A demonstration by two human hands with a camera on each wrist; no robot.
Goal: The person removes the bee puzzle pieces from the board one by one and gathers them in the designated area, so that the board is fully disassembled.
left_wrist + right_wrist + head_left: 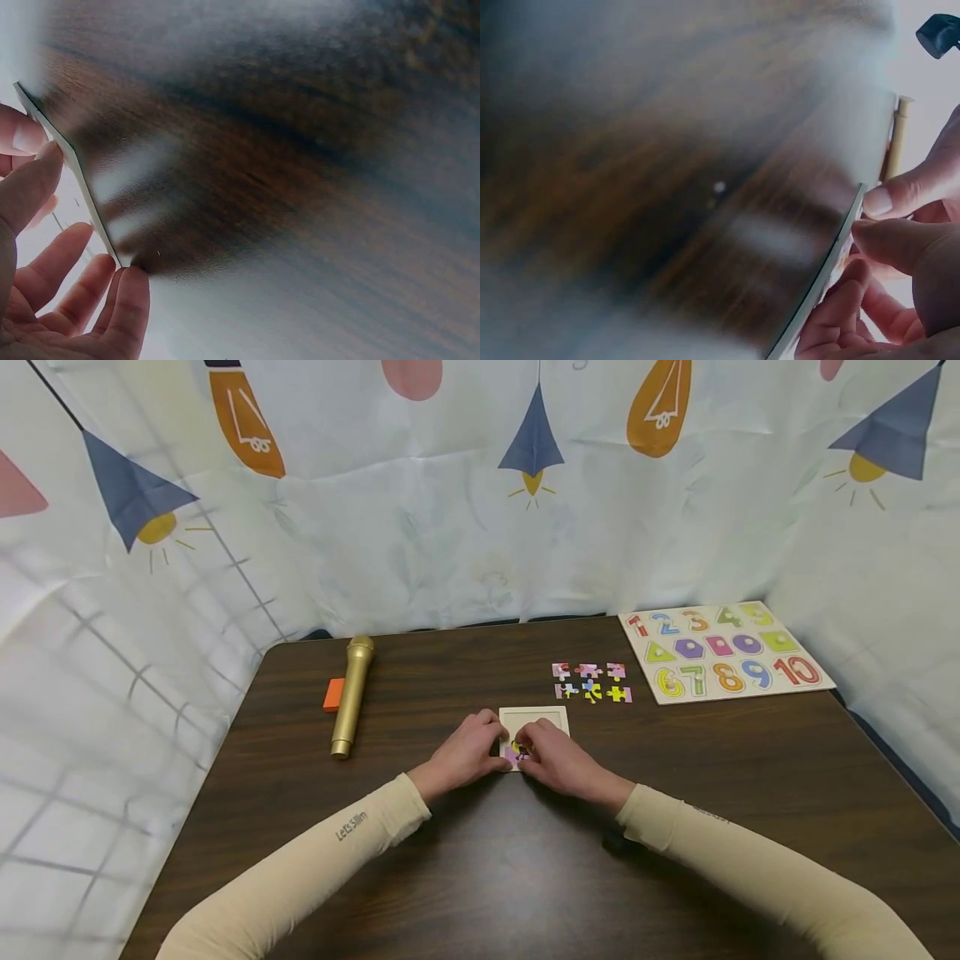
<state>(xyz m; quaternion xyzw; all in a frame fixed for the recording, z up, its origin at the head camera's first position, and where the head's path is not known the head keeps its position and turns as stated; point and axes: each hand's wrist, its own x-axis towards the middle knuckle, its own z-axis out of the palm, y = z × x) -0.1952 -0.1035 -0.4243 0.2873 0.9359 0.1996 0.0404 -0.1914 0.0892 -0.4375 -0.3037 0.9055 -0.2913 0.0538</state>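
Note:
A small pale square puzzle tray (534, 713) lies flat on the dark table, with pink and yellow jigsaw pieces (512, 757) in its near left part. My left hand (476, 750) holds the tray by its left side, thumb at the near corner and fingers along the edge. Over the tray's near part is my right hand (561, 762), its thumb and fingers pinching a yellow and dark jigsaw piece (522, 749), mostly covered. In the left wrist view the fingers (127, 307) touch the tray's edge (82, 180). The right wrist view shows the tray's rim (821, 281) beside the right thumb.
Several loose jigsaw pieces (588, 671) lie in two rows beyond the tray to the right. A number and shape board (678, 647) occupies the far right corner. At left, a gold microphone (352, 697) lies beside an orange square (332, 695). A printed curtain (450, 543) hangs behind.

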